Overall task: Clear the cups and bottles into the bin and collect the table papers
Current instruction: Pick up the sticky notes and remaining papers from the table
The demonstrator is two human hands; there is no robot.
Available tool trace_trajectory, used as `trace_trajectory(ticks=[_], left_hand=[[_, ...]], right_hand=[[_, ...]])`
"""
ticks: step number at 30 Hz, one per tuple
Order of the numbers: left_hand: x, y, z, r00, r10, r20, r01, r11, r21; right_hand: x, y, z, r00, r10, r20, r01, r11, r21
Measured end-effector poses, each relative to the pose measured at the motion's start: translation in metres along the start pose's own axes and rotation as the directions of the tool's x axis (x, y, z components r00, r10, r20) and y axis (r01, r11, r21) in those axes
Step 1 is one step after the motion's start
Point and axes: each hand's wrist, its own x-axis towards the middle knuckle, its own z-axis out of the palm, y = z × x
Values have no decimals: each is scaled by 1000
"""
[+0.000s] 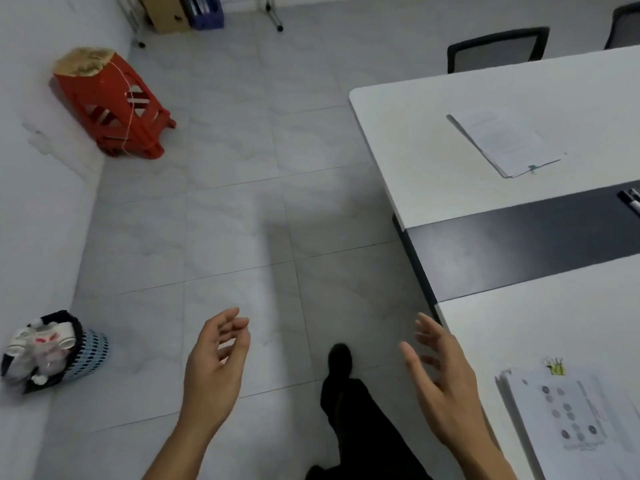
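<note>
**Both hands empty; the bin is filled, the papers wait on the table**

The left hand (216, 355) and the right hand (440, 372) are both held out in front of the body, palms turned toward each other. The fingers are apart and loosely bent, and neither hand holds anything.

Far to the left of the left hand, against the wall, stands the bin (92, 351). White cups (41, 344) and other rubbish are piled above its rim. No cup or bottle shows on the visible part of the table (415, 150), so I judge that the clearing part is finished or nearly so.

Just to the right of the right hand, on the near corner of the table, lies a stack of papers (561, 417). A yellow binder clip (556, 367) sits at its top edge, probably to keep the sheets together. A second stack of papers (502, 143) lies well beyond the right hand, on the far half of the table. Some pens (632, 199) rest on the dark strip between the two stacks.

The right hand is next to the table edge, so the near stack seems the natural one to collect first.
</note>
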Motion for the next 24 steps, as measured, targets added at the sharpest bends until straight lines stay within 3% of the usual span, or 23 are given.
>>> trace_trajectory(ticks=[4,7,13,18,24], left_hand=[[112,31,24,999,40,23,-41,999,27],[188,69,25,999,39,-10,-39,999,13],[335,147,2,990,94,-107,-95,996,-3],[464,167,5,978,107,-182,-115,993,-35],[667,197,37,993,116,-3,-116,993,-21]], right_hand=[[107,-19,50,996,30,-79,-22,995,97],[202,-57,80,999,18,-35,-13,992,127],[372,-161,122,988,-144,56,139,986,89],[502,-210,167,979,-178,104,173,983,54],[657,-248,218,996,-92,-1,92,996,-24]])
